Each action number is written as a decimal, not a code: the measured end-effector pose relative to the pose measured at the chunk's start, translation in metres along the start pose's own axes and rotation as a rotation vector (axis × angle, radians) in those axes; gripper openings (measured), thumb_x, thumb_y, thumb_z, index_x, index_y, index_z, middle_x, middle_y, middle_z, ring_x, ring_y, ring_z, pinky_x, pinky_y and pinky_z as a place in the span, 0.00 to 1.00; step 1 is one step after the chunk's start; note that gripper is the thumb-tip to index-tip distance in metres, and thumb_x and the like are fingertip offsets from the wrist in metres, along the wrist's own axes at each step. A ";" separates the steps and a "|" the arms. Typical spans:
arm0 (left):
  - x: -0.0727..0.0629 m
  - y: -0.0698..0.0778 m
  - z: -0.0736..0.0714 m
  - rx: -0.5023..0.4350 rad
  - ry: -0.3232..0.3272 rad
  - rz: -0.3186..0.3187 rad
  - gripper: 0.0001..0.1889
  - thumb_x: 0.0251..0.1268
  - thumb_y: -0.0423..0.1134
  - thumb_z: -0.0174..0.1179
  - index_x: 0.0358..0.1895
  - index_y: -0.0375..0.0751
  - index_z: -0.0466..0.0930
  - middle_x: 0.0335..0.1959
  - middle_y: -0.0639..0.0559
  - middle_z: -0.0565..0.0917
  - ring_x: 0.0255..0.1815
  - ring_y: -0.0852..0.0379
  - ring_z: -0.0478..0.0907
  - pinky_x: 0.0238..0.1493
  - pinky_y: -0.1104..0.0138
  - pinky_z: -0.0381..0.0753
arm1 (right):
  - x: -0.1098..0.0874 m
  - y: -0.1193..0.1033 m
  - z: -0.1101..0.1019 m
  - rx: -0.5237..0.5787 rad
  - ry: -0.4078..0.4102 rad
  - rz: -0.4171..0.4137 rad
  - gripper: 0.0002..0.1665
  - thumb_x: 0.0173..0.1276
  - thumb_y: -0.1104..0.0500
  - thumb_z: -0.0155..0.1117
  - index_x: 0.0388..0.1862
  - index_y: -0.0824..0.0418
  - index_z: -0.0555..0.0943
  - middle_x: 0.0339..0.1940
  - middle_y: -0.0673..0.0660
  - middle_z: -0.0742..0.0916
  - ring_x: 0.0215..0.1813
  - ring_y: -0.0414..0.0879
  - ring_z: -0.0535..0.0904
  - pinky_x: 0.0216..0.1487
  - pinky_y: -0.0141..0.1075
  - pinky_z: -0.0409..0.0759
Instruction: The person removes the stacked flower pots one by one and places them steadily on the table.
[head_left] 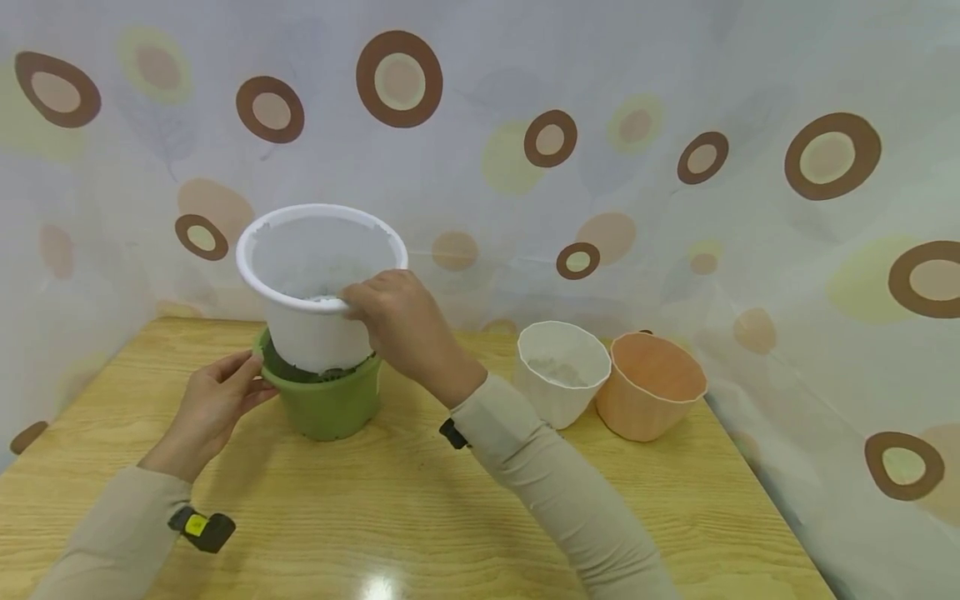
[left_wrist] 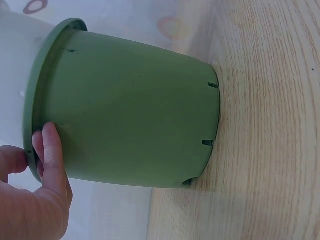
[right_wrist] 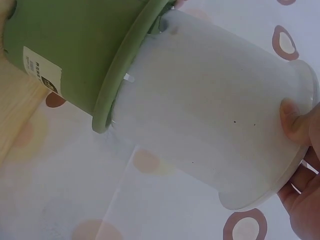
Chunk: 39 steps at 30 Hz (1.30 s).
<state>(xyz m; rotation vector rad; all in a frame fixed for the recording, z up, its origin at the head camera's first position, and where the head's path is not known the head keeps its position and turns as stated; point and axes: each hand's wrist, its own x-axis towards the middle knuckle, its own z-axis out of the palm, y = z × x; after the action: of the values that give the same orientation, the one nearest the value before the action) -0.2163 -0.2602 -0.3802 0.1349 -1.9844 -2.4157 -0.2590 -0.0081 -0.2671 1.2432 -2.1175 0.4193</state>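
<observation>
A green flowerpot (head_left: 330,408) stands upright on the wooden table, and dark bits show inside its rim. My left hand (head_left: 217,408) pinches that rim at its left side, thumb on one side and fingers on the other, as the left wrist view shows. Above it a white flowerpot (head_left: 318,329) is held upright, its base inside the green pot's mouth. My right hand (head_left: 401,325) grips the white pot's rim at the right, with the thumb (right_wrist: 295,122) on its outer wall. A label (right_wrist: 42,72) is stuck on the green pot's side.
To the right on the table (head_left: 420,517) stand a cream ribbed pot (head_left: 555,400) with pale material inside and, touching it, an orange ribbed pot (head_left: 645,408). A patterned sheet (head_left: 480,192) hangs behind the table and along its right edge.
</observation>
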 end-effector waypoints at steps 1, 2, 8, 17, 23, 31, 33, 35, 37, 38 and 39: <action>0.000 0.000 0.000 0.002 0.001 0.000 0.32 0.71 0.45 0.54 0.69 0.29 0.56 0.39 0.59 0.79 0.39 0.66 0.80 0.46 0.75 0.84 | 0.001 0.000 -0.001 -0.004 0.003 -0.001 0.03 0.64 0.62 0.66 0.36 0.57 0.85 0.32 0.51 0.89 0.39 0.47 0.82 0.48 0.38 0.79; 0.000 0.000 0.000 0.003 0.003 0.001 0.31 0.70 0.45 0.55 0.68 0.30 0.57 0.39 0.59 0.79 0.39 0.66 0.81 0.46 0.75 0.84 | 0.001 0.000 -0.002 -0.004 0.007 -0.001 0.03 0.64 0.62 0.66 0.36 0.56 0.85 0.32 0.51 0.89 0.39 0.47 0.82 0.48 0.37 0.79; -0.001 0.001 0.000 0.000 0.004 0.001 0.28 0.70 0.46 0.55 0.65 0.33 0.61 0.40 0.58 0.79 0.38 0.66 0.81 0.47 0.74 0.84 | 0.002 0.001 -0.006 -0.020 0.003 0.006 0.03 0.64 0.62 0.66 0.36 0.55 0.85 0.33 0.50 0.89 0.40 0.46 0.82 0.48 0.37 0.79; 0.000 0.001 0.001 -0.023 0.008 -0.010 0.29 0.71 0.44 0.54 0.67 0.31 0.59 0.38 0.59 0.80 0.37 0.66 0.81 0.45 0.75 0.84 | 0.000 0.004 -0.009 -0.087 0.039 -0.014 0.01 0.61 0.61 0.68 0.32 0.55 0.84 0.32 0.50 0.89 0.40 0.46 0.82 0.48 0.37 0.79; -0.001 0.000 0.001 -0.042 -0.005 0.012 0.26 0.71 0.43 0.54 0.64 0.31 0.61 0.37 0.58 0.80 0.37 0.65 0.81 0.44 0.75 0.85 | -0.005 0.011 -0.015 -0.072 0.066 -0.009 0.03 0.60 0.60 0.69 0.29 0.57 0.83 0.30 0.50 0.89 0.38 0.47 0.82 0.47 0.37 0.80; -0.001 0.000 0.000 -0.012 -0.019 0.025 0.38 0.72 0.43 0.53 0.72 0.22 0.44 0.37 0.59 0.80 0.37 0.66 0.81 0.43 0.75 0.85 | -0.017 0.023 -0.025 -0.062 0.105 0.024 0.05 0.59 0.62 0.70 0.35 0.57 0.86 0.32 0.50 0.89 0.40 0.47 0.83 0.49 0.36 0.80; -0.001 0.000 0.000 -0.006 -0.021 0.025 0.39 0.72 0.43 0.52 0.72 0.22 0.43 0.37 0.59 0.80 0.37 0.66 0.81 0.44 0.75 0.85 | -0.020 0.025 -0.028 -0.064 0.114 0.024 0.05 0.58 0.62 0.70 0.35 0.57 0.86 0.32 0.51 0.89 0.40 0.47 0.83 0.48 0.37 0.80; -0.001 0.000 0.000 -0.001 -0.020 0.025 0.39 0.72 0.44 0.52 0.73 0.22 0.43 0.37 0.60 0.80 0.37 0.66 0.81 0.44 0.75 0.85 | -0.023 0.028 -0.032 -0.064 0.117 0.027 0.06 0.58 0.63 0.70 0.36 0.57 0.86 0.31 0.51 0.89 0.39 0.47 0.83 0.48 0.37 0.80; -0.001 0.000 0.001 0.002 -0.019 0.025 0.39 0.72 0.44 0.53 0.73 0.23 0.43 0.36 0.60 0.81 0.37 0.66 0.81 0.44 0.75 0.85 | -0.027 0.031 -0.035 -0.065 0.116 0.032 0.07 0.59 0.63 0.70 0.37 0.57 0.86 0.31 0.51 0.89 0.39 0.47 0.83 0.48 0.37 0.80; -0.001 0.000 0.001 0.000 -0.018 0.025 0.39 0.72 0.44 0.53 0.73 0.23 0.44 0.36 0.59 0.81 0.37 0.66 0.81 0.44 0.75 0.85 | -0.029 0.033 -0.036 -0.070 0.114 0.035 0.08 0.59 0.64 0.70 0.38 0.57 0.86 0.31 0.51 0.89 0.39 0.48 0.83 0.48 0.38 0.80; -0.001 0.000 0.001 0.000 -0.018 0.026 0.38 0.72 0.43 0.53 0.73 0.23 0.45 0.36 0.59 0.81 0.37 0.66 0.81 0.44 0.75 0.85 | -0.032 0.034 -0.038 -0.075 0.111 0.038 0.08 0.59 0.64 0.70 0.38 0.57 0.86 0.31 0.51 0.89 0.38 0.48 0.83 0.48 0.38 0.80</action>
<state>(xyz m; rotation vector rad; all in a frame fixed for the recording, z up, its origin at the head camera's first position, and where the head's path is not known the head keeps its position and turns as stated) -0.2158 -0.2592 -0.3797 0.0877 -1.9803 -2.4100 -0.2637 0.0509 -0.2586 1.1134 -2.0471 0.4124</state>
